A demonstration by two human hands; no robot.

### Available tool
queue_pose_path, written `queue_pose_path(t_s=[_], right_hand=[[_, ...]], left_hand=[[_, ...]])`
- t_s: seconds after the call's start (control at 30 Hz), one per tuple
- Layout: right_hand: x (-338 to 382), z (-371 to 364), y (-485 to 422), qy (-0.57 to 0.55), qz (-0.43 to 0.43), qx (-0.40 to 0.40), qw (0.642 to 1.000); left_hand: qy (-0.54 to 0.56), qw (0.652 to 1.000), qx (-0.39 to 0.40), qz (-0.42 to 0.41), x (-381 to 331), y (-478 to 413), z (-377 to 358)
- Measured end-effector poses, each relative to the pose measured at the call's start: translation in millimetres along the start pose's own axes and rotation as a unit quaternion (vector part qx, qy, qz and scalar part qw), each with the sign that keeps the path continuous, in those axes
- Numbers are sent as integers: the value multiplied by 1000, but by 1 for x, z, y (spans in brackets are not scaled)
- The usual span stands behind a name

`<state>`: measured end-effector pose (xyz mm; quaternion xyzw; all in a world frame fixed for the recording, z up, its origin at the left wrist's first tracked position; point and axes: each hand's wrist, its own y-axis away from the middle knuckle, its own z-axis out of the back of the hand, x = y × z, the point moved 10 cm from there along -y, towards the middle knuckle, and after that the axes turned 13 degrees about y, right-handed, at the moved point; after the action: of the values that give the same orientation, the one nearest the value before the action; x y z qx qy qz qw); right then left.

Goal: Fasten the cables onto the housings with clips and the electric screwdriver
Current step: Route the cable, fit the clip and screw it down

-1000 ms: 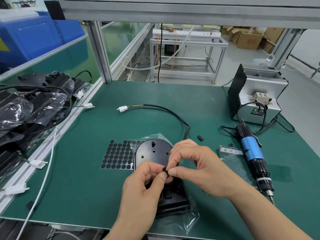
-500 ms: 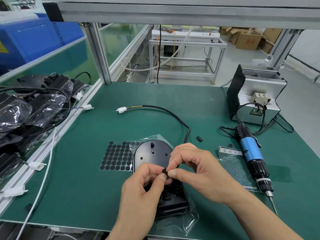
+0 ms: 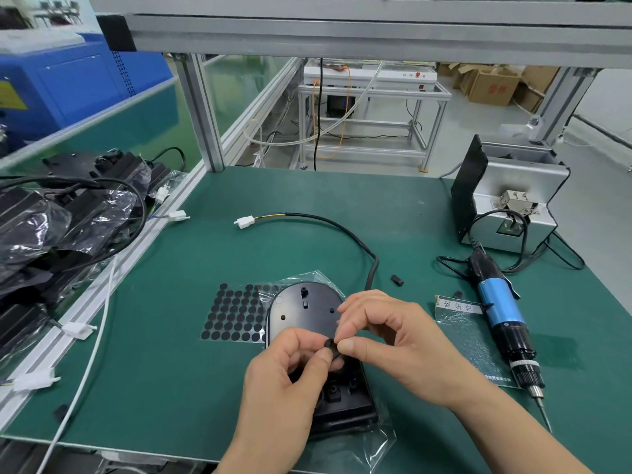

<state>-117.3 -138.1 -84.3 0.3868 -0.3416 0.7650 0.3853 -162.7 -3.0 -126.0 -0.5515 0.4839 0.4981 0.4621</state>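
Head view: left hand (image 3: 290,381), right hand (image 3: 393,343), fingers tight on black clip (image 3: 330,344) over housing (image 3: 301,313), same as before.

white label (image 3: 458,305) on clear bag (image 3: 477,343) reads 吹尘枪, cardboard box (image 3: 492,87) print illegible

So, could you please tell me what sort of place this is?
Most likely a factory assembly workstation: a green bench mat framed in aluminium profile, an electric screwdriver lying by a metal box, and bagged black housings piled at the left.
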Motion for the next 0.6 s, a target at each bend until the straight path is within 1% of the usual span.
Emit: queue_pose_path(t_s=[0.13, 0.23, 0.4, 0.5, 0.6], right_hand=[[1, -2, -1, 41, 4, 2, 999], [2, -3, -2, 63, -11, 14, 998], [5, -5, -6, 152, -32, 70, 985], [6, -4, -7, 165, -45, 64, 983], [6, -8, -8, 188, -57, 63, 979]], left_hand=[[-23, 999, 17, -20, -1, 1, -2], [-35, 998, 16, -53, -5, 3, -1], [-73, 991, 16, -109, -13, 9, 0], [-124, 981, 15, -149, -20, 15, 3], [-129, 978, -2, -166, -23, 20, 2]])
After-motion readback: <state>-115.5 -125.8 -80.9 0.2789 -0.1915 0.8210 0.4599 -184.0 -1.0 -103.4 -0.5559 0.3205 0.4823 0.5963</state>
